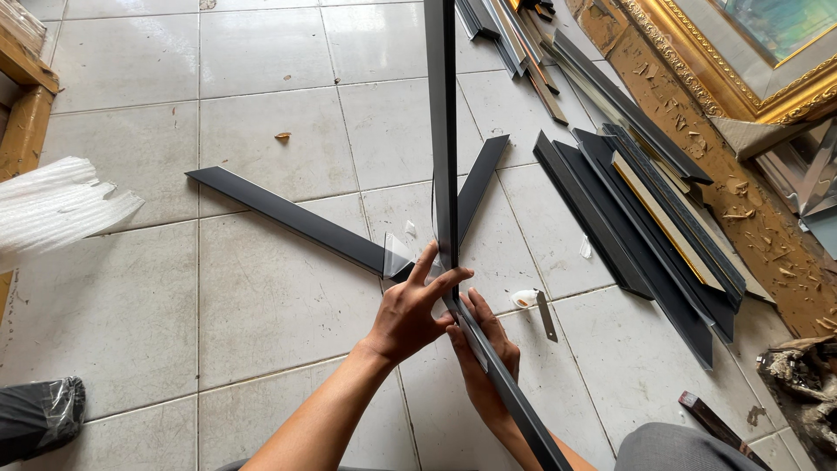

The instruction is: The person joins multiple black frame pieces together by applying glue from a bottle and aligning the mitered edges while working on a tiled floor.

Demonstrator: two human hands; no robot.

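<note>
While hands [445, 327] grip corner, black frame strip [442, 131] points upward.

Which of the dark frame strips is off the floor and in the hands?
The dark strip running up the middle: both hands, left and right, hold it at a corner joint. The others lie on the tiles.
</note>
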